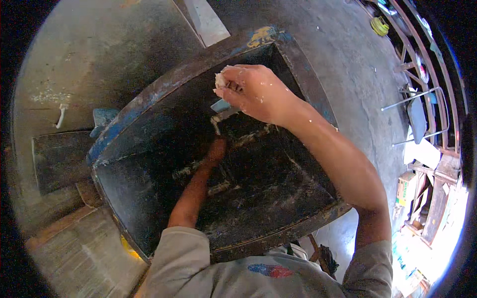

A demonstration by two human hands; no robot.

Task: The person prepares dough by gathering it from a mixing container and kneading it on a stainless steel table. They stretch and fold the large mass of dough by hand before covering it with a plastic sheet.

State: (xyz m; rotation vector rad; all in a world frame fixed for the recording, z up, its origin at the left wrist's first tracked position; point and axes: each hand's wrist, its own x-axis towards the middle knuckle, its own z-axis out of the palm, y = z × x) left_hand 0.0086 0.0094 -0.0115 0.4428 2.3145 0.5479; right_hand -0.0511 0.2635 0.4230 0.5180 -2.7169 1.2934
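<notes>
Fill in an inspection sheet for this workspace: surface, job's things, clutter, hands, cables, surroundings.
Surface: dark open box, its rim worn with blue and yellow patches; pale streaks inside.
Job's things: pale clump in the right fingertips; light-blue piece below, kind unclear.
Clutter: crumpled blue item beside the box; dark panel at left.
Hands: right hand pinches the clump above the box, flecked with pale bits; left hand reaches inside, blurred, grip unclear.
Cables: none certain; yellow bundle at upper right, too small to identify.
Surroundings: grey floor; metal-framed chair at right.
</notes>
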